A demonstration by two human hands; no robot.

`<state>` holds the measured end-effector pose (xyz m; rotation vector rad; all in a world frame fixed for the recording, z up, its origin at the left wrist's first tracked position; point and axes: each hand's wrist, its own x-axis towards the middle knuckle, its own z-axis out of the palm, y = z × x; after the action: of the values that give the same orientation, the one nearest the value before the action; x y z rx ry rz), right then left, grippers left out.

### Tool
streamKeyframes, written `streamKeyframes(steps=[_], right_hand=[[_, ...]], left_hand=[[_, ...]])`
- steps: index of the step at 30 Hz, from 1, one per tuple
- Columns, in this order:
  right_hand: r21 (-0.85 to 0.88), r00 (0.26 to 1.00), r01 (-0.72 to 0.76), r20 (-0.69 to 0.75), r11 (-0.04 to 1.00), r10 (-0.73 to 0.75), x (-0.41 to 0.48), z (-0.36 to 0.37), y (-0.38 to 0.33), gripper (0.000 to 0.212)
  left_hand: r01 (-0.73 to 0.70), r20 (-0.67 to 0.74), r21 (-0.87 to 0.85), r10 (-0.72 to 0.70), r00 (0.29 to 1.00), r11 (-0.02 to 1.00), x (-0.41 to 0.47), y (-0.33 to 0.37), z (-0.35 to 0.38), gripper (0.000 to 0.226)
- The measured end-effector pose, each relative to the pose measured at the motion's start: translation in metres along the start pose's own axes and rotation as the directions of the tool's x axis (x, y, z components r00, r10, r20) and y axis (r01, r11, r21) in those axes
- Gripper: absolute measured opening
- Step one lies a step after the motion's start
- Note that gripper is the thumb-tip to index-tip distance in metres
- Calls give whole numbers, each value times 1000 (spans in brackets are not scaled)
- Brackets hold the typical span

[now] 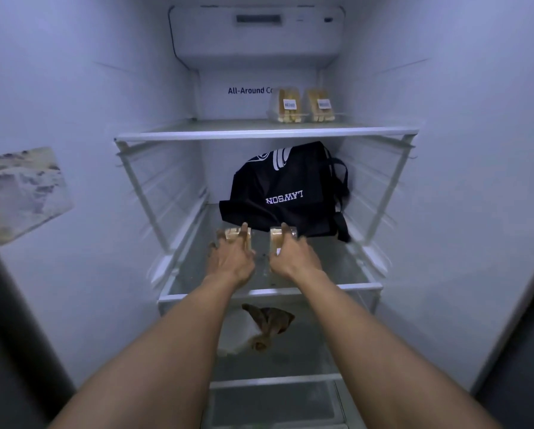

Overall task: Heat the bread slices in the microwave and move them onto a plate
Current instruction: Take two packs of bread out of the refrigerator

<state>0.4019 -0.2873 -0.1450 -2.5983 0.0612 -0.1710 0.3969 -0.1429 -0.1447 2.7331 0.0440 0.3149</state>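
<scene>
In the head view the fetching step is in hand: both arms reach straight into the open fridge toward 12 o'clock. The left hand [233, 253] is wrapped around one bread pack [235, 235] and the right hand [293, 253] around a second pack [279, 239], both on the middle shelf [269, 293] just before a black bag [286, 193]. Next, I judge, both packs get lifted out level, clear of the shelf lip, toward a microwave not in view.

Both forearms were bare from the bottom edge of the view to the wrists; no sleeves, cuffs or gloves showed. Left hand [233, 258] and right hand [293, 257] were bare as well, with no watch, bracelet or ring discernible. The fingertips appeared motion-blurred, so nail detail was unreadable.
</scene>
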Motion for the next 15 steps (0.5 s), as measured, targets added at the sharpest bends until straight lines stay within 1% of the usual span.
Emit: streamKeyframes(steps=[5,7,10,12,15], right_hand=[[-19,1000,-24,14,1000,25,13,-1,4,84],[-40,999,-37,35,999,39,15,1,7,92],[-56,998,-36,41,998,39,17,4,7,109],[-44,997,-64,33,997,66,19,5,6,113],[-21,995,-100,4,995,100,18,6,6,114]], left_hand=[[56,57,-67,-53,997,996,9,0,10,75],[77,69,-94,-71,995,993,11,-1,12,84],[101,89,-78,-94,992,992,14,-2,13,101],[118,98,-58,-112,989,991,16,-1,11,109],[157,86,-77,-150,985,985,15,2,8,106]])
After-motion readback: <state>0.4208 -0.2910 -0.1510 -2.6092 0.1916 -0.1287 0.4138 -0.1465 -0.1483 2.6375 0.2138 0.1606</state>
